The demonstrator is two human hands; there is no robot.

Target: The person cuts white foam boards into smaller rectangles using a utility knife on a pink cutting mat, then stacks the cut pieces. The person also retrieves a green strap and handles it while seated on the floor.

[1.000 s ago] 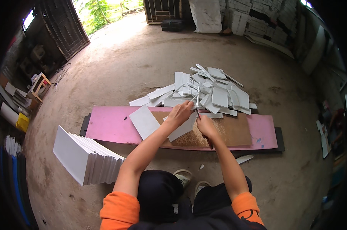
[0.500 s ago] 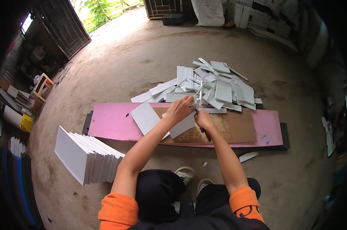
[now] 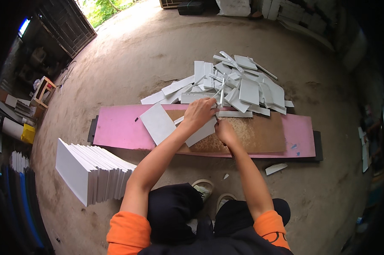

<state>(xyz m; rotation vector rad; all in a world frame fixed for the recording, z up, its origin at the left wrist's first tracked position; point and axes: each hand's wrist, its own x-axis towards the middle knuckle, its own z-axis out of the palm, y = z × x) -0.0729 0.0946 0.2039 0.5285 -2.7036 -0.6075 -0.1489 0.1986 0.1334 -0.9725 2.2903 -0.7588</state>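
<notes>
My left hand point(image 3: 200, 114) is closed, its fingers pinching the upper edge of a small white board point(image 3: 202, 133) over the brown sheet. Close beside it, my right hand point(image 3: 226, 132) is wrapped round a dark-handled tool point(image 3: 231, 152); its working end is mostly hidden between the hands, so I cannot tell its kind. Thin white strips point(image 3: 222, 94) stick up just beyond my fingers. Left of my left hand, a larger white board point(image 3: 158, 123) lies tilted across the pink sheet and the brown sheet's edge.
A pink sheet point(image 3: 119, 127) carries a worn brown sheet point(image 3: 260, 136) on the floor. Beyond lies a heap of white offcuts point(image 3: 248, 91). At left stands a row of white boards point(image 3: 75, 170) on edge. A loose white scrap point(image 3: 276, 168) lies near my right forearm.
The view has tilted slightly, so the sheets and heap sit higher in the picture. My hands remain together at the white board, with the right hand a little lower relative to the sheets.
</notes>
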